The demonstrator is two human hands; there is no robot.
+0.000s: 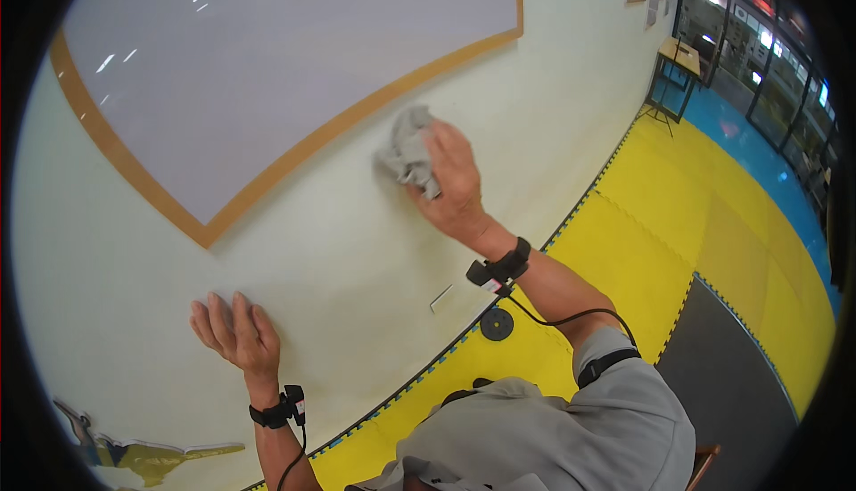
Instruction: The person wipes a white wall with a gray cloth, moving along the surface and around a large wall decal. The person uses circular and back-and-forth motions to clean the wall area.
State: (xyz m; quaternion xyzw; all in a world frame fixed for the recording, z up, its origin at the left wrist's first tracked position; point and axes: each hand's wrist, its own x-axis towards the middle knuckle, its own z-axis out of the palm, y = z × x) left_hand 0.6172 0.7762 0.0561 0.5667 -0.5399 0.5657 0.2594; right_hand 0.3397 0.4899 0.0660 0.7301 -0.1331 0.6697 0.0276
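Note:
My right hand holds a crumpled grey cloth against the white wall, a little below a framed board's lower edge. The cloth and fingers look slightly blurred. Lower and to the left, my left hand is at the wall with its fingers spread and nothing in it; whether the palm touches is hard to tell. Above both hands hangs the large whitish board in an orange-brown frame. Each wrist wears a black strap with a small cabled device.
Yellow interlocking foam mats and a dark grey mat cover the floor. A black disc lies near the wall's foot, below a wall plate. A small table stands far right by glass doors. A decal is lower left.

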